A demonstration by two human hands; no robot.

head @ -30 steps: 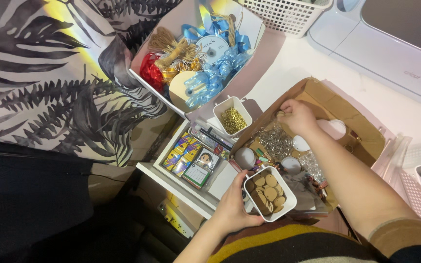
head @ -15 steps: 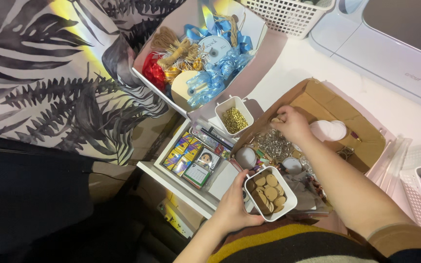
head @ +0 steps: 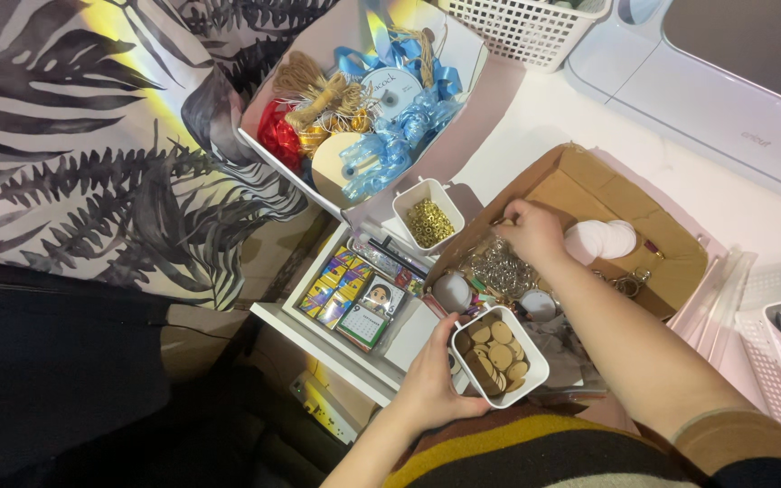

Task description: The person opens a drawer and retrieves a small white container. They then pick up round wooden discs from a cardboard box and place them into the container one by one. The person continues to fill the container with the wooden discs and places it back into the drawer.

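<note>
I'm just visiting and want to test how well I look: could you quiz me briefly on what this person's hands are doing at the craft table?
1. True or false: the left hand holds the white tub of wooden discs.
2. The right hand reaches into: A the cardboard box, B the white basket, C the ribbon box.
3. What fills the small white tub beside the ribbons?

Key: 1 true; 2 A; 3 small gold-coloured pieces.

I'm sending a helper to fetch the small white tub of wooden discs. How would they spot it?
Start at the open cardboard box. At its near corner, the left hand holds a small white tub. It holds flat round wooden discs, unlike the other white tub, which holds tiny gold rings.
</note>
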